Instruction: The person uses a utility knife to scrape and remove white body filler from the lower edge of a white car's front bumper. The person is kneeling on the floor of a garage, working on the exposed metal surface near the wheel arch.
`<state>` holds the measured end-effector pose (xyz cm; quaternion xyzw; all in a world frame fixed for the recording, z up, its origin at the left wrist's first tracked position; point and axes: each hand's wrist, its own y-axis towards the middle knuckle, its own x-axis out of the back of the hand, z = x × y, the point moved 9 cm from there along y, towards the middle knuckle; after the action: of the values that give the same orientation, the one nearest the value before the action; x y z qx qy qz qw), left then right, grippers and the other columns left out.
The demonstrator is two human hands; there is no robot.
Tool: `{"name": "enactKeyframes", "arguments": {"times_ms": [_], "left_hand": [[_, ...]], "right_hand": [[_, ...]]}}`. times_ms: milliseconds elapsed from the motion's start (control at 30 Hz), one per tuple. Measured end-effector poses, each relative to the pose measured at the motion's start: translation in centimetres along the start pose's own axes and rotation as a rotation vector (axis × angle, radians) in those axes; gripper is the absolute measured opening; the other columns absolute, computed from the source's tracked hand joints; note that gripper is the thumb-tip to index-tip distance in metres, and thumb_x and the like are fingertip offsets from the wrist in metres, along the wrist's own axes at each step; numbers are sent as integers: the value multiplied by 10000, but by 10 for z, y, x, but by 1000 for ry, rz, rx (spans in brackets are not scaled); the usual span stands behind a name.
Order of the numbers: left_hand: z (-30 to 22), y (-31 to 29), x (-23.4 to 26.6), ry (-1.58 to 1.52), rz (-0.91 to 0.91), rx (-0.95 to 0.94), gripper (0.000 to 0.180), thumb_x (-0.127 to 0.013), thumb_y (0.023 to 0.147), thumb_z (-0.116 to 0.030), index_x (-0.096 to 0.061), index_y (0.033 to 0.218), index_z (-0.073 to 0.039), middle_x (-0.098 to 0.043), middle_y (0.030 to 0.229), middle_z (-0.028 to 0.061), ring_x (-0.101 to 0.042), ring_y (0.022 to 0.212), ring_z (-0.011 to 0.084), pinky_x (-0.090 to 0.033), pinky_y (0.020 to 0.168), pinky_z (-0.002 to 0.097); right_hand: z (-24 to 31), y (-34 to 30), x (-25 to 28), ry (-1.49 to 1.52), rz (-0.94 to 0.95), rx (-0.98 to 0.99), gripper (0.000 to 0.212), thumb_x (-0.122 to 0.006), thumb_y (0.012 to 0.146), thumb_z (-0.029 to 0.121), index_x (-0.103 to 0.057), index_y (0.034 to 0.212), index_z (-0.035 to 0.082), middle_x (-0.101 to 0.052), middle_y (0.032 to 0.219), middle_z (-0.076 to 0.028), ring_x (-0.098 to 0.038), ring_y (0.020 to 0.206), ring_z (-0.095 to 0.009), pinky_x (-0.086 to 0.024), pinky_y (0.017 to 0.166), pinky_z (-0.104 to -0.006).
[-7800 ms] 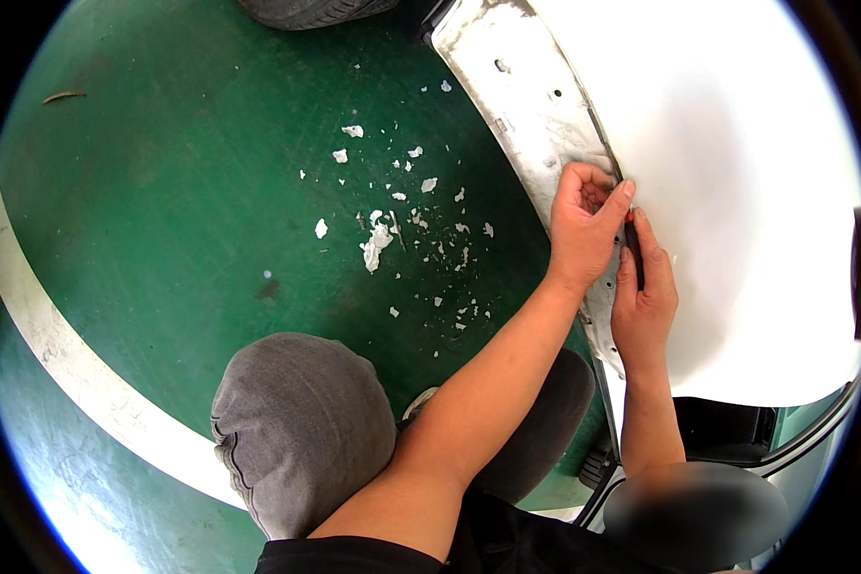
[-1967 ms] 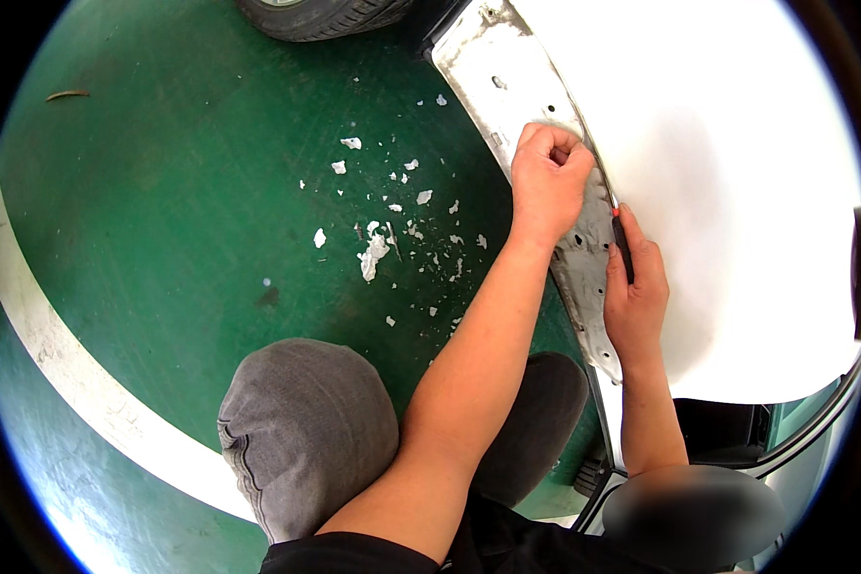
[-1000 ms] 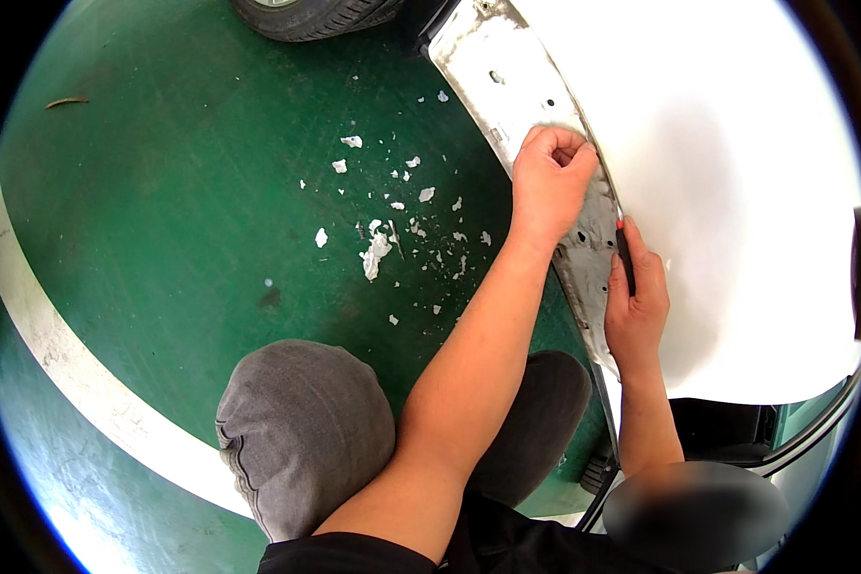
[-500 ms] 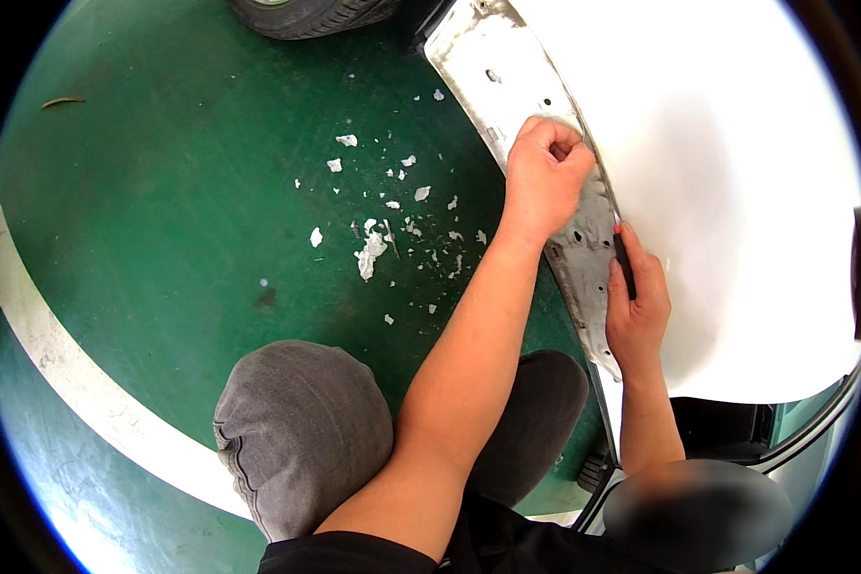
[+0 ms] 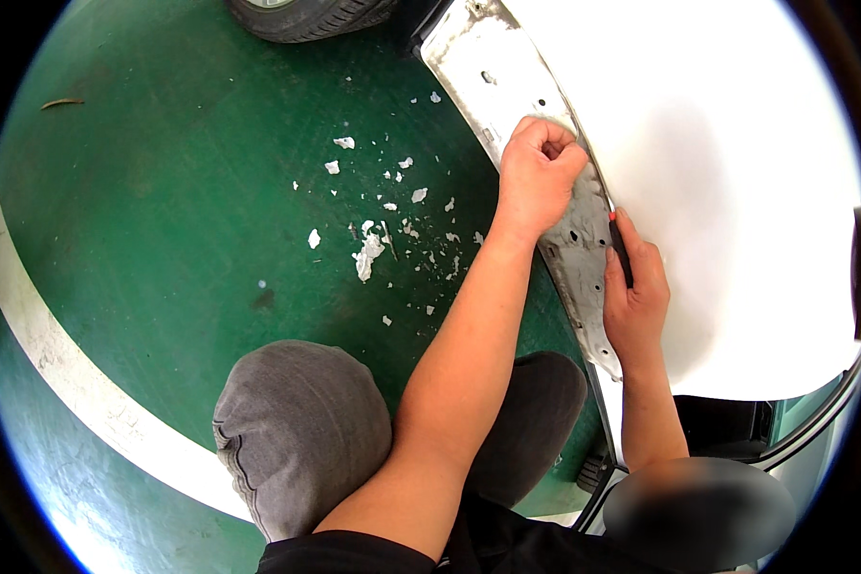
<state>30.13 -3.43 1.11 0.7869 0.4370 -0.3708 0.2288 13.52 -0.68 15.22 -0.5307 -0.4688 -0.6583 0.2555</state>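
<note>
A white car door (image 5: 737, 191) stands at the right, its dusty inner edge strip (image 5: 579, 273) dotted with holes and facing me. At the seam between strip and outer skin, my left hand (image 5: 538, 177) is closed in a pinch, its fingertips against the edge. Whatever lies between those fingers is hidden. Lower along the same seam, my right hand (image 5: 638, 297) is wrapped round a black-handled tool (image 5: 620, 247) with a red band near its front. Its front end lies at the seam; the kind of tool cannot be made out.
Several white flakes (image 5: 369, 253) lie scattered over the green floor (image 5: 163, 239) left of the door. A car tyre (image 5: 316, 19) is at the top. My bent knee (image 5: 301, 430) is below the flakes. A white painted line (image 5: 86, 392) curves along the left.
My right hand and the tool have slid slightly up along the seam. My left hand keeps its pinch at nearly the same spot. The view has shifted a little.
</note>
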Motion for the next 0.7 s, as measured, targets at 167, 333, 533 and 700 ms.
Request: {"name": "enactKeyframes", "arguments": {"times_ms": [167, 333, 533, 700], "left_hand": [[6, 2, 3, -2, -10, -11, 60, -738, 901, -40, -708, 930, 4, -651, 879, 3, -582, 781, 79, -507, 724, 257], [8, 7, 16, -14, -17, 21, 33, -732, 916, -36, -713, 930, -12, -661, 866, -19, -571, 780, 66, -500, 722, 251], [-3, 9, 19, 1, 57, 14, 57, -752, 847, -28, -708, 866, 3, -619, 925, 38, -596, 768, 110, -516, 720, 282], [-5, 15, 26, 74, 42, -7, 69, -756, 846, -33, -699, 866, 0, -612, 918, 33, -594, 773, 109, -514, 728, 280]], "right_hand": [[-3, -5, -1, -26, -3, -9, 523, -669, 996, -37, -668, 1491, 131, -669, 1024, -117, -667, 900, -230, -540, 834, -326], [-10, -11, -1, -21, -3, -7, 528, -679, 984, -36, -674, 1484, 134, -672, 1034, -117, -673, 908, -240, -542, 842, -335], [-9, -7, 0, 58, 7, 8, 506, -682, 983, -42, -688, 1466, 109, -679, 1046, -115, -674, 914, -226, -539, 842, -322], [-5, -3, -1, 54, 30, -22, 505, -685, 986, -36, -685, 1471, 104, -682, 1055, -115, -670, 905, -213, -538, 835, -313]]}}
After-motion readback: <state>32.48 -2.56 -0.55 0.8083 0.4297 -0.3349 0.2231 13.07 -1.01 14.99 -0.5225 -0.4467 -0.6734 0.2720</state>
